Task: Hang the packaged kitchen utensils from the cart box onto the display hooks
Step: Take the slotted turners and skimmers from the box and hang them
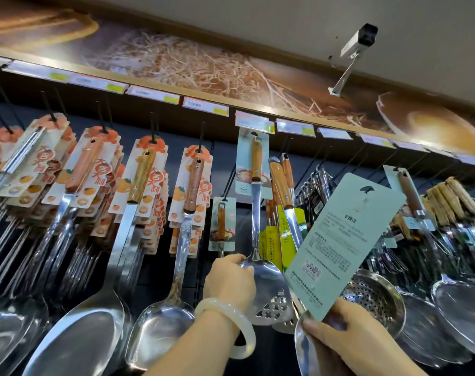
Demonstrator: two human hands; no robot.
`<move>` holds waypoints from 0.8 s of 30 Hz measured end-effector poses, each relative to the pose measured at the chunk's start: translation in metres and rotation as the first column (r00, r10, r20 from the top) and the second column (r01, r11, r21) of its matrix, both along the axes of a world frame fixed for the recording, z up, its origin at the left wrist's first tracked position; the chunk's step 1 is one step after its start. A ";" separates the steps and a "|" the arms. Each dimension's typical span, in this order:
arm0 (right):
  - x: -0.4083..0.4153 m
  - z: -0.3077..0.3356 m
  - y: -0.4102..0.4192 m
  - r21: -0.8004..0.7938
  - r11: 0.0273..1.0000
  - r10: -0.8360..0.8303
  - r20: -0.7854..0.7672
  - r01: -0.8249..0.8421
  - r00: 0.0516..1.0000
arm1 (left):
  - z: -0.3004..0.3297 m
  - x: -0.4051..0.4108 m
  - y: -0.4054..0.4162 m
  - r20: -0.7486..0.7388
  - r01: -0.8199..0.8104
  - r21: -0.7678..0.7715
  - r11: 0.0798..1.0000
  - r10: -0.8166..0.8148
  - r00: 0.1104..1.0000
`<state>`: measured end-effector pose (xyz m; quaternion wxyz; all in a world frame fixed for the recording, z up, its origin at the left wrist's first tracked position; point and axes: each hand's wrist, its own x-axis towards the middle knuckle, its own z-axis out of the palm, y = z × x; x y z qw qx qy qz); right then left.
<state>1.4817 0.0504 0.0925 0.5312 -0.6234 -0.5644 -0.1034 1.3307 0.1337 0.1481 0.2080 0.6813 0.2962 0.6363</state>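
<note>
A slotted steel spatula [269,289] with a wooden handle and pale blue card hangs from a display hook [254,134] near the middle. My left hand [231,280], a pale bangle on its wrist, grips the top edge of the spatula's blade. My right hand [347,337] holds up another packaged utensil [342,245] at the lower right; its pale green card back with a barcode faces me and its steel bowl shows beside my thumb. The card's hang hole is free of any hook. The cart box is out of view.
Rows of hooks carry packaged ladles and turners with orange cards [147,185] on the left, yellow-labelled utensils [278,240] in the middle, and strainers [377,297] and skimmers on the right. Price tags [204,105] line the shelf edge above. A security camera [358,42] hangs from the ceiling.
</note>
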 end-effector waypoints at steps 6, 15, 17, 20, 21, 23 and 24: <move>-0.002 0.002 -0.002 0.027 1.000 -0.017 0.021 0.016 1.000 | -0.006 0.004 0.002 0.067 -0.008 0.003 1.000 0.007 0.998; -0.003 0.007 -0.003 0.015 1.000 -0.003 0.022 0.003 1.000 | -0.002 -0.001 0.011 -0.010 -0.074 0.000 0.997 0.074 0.997; -0.002 0.007 0.000 0.017 1.000 -0.006 0.025 0.005 1.000 | -0.003 0.000 0.013 -0.020 -0.080 -0.005 0.997 0.080 0.997; -0.001 0.008 0.004 0.026 0.999 -0.023 0.034 0.022 0.999 | -0.006 0.001 0.022 -0.042 -0.070 -0.022 0.997 0.069 0.997; -0.001 0.009 0.005 0.029 0.999 -0.028 0.040 0.027 0.999 | -0.007 0.001 0.025 -0.054 -0.070 -0.034 0.997 0.068 0.996; -0.001 0.010 0.006 0.030 0.999 -0.035 0.050 0.034 0.998 | -0.010 0.001 0.030 -0.078 -0.082 -0.045 0.996 0.078 0.994; -0.001 0.011 0.006 0.031 0.999 -0.038 0.058 0.037 0.998 | -0.010 0.001 0.033 -0.087 -0.096 -0.047 0.994 0.092 0.992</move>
